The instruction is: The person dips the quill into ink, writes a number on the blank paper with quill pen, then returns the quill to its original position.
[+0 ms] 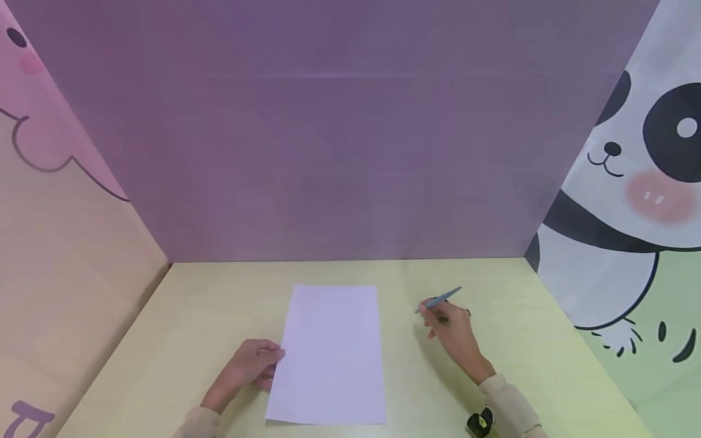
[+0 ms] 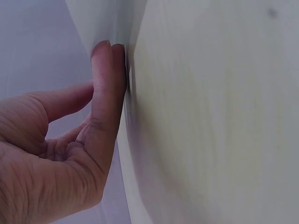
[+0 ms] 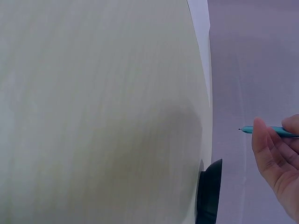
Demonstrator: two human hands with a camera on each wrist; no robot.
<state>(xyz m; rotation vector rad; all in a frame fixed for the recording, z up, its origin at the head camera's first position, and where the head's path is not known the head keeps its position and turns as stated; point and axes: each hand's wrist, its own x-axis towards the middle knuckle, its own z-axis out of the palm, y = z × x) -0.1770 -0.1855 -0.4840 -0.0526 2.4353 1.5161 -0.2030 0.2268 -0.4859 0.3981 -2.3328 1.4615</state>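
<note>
A blank white sheet of paper [image 1: 328,356] lies lengthwise on the table. My left hand [image 1: 254,364] pinches its left edge, thumb on top and fingers beneath; in the left wrist view the fingers [image 2: 106,88] are close to the tabletop. To the right of the sheet, my right hand [image 1: 450,331] holds a slim blue-green pen [image 1: 446,295] above the table, its tip pointing left. The right wrist view shows the pen's fine point [image 3: 239,129] bare, with the fingers wrapped near it.
A dark object with a flared top [image 3: 210,191] stands on the table beyond the right hand, which mostly hides it in the head view. The pale wooden table [image 1: 181,316] meets a purple back wall [image 1: 350,152]. Side panels carry cartoon prints, a panda [image 1: 608,243] at right.
</note>
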